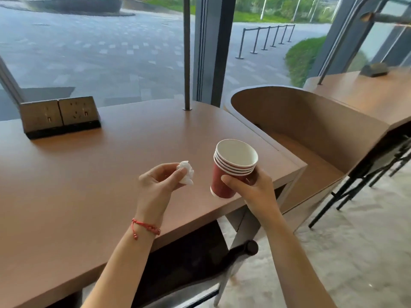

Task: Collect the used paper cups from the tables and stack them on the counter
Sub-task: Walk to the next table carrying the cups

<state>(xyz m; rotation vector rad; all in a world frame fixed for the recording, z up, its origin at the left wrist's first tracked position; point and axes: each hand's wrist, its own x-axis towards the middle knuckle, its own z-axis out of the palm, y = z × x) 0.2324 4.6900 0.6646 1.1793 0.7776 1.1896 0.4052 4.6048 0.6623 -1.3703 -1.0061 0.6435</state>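
My right hand [251,187] grips a stack of several red paper cups [230,168] with white insides, tilted a little to the left, above the right end of a brown table [89,174]. The top cup looks empty. My left hand [160,181] pinches a crumpled white tissue [186,172] between thumb and fingers, a short way left of the cups and above the table. A red string bracelet sits on my left wrist.
A dark socket box [60,116] stands at the table's back left, and a metal pole [187,52] rises from its back edge. A curved wooden partition [311,121] and another table [367,94] lie to the right, with black stool legs [355,185] below. A chair [242,250] is under the table's near edge.
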